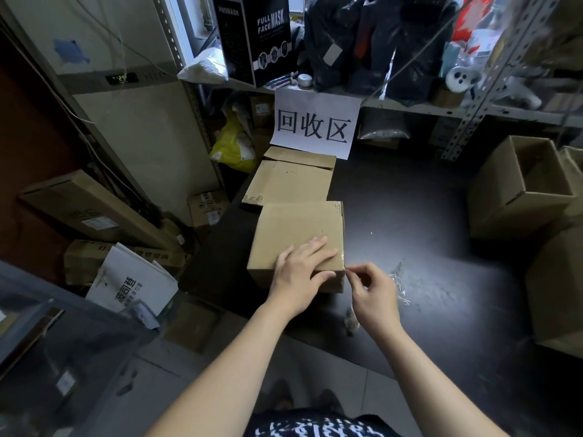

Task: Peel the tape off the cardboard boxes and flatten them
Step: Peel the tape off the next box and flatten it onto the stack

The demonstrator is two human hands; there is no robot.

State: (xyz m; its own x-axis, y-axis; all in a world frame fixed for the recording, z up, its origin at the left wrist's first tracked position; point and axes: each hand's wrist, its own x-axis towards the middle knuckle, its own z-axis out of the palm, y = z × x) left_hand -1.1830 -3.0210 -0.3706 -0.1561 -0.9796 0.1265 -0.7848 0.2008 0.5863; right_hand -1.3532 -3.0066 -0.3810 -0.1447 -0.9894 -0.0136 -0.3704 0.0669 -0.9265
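Fingers (359, 269) of right hand (375, 298) pinch tape (341, 263) at near-right corner of box (293, 225). Left hand (296, 272) presses flat on top, just left of that corner, bracing.

Plenty of room to the right of the closed box (296, 228): the dark worktop (410, 209) lies bare there, with only a crumpled tape wad (399, 279) near the front edge. Right behind the box, flattened boxes (290, 181) fill the path back to the paper sign (315, 124) hanging from the shelf (410, 106). Far right is walled off by an open box (517, 190) and a big box (558, 288) nearer the front. The left hand (299, 272) covers the closed box's near top, and the right hand (372, 294) pinches the tape (340, 258) at its near right corner, so that corner is taken.
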